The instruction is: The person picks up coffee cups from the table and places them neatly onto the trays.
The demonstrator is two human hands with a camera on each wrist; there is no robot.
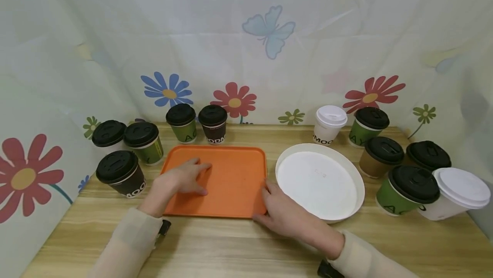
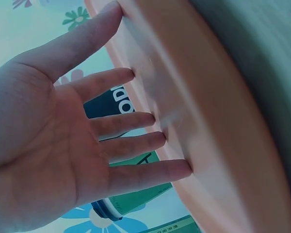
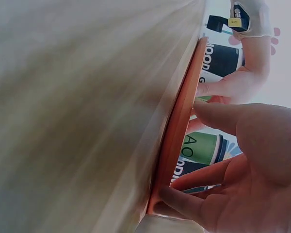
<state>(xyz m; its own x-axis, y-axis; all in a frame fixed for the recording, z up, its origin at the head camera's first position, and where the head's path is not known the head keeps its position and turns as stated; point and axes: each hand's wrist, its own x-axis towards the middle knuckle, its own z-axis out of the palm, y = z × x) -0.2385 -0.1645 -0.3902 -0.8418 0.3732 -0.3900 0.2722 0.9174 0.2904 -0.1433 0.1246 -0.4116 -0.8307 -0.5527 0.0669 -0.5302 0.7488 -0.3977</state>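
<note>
An orange rectangular tray (image 1: 235, 175) lies on the wooden table between both hands. My left hand (image 1: 186, 178) rests its spread fingertips on the left part of the tray's inner surface. In the left wrist view the fingers (image 2: 131, 124) are nearly straight, with nothing held in the palm. At the tray's front right corner, my right hand (image 1: 285, 209) touches the rim, its thumb at the front edge and its fingers along the right edge. The right wrist view shows this thumb (image 3: 218, 115) well apart from the other fingers. A round white tray (image 1: 319, 179) sits just right of the orange one.
Lidded paper cups stand around: a black cup (image 1: 123, 175) among three at left, a green cup (image 1: 182, 126) and a dark cup (image 1: 213, 126) behind the tray, and several at right, including a white cup (image 1: 454, 192). A floral curtain (image 1: 231, 34) hangs behind.
</note>
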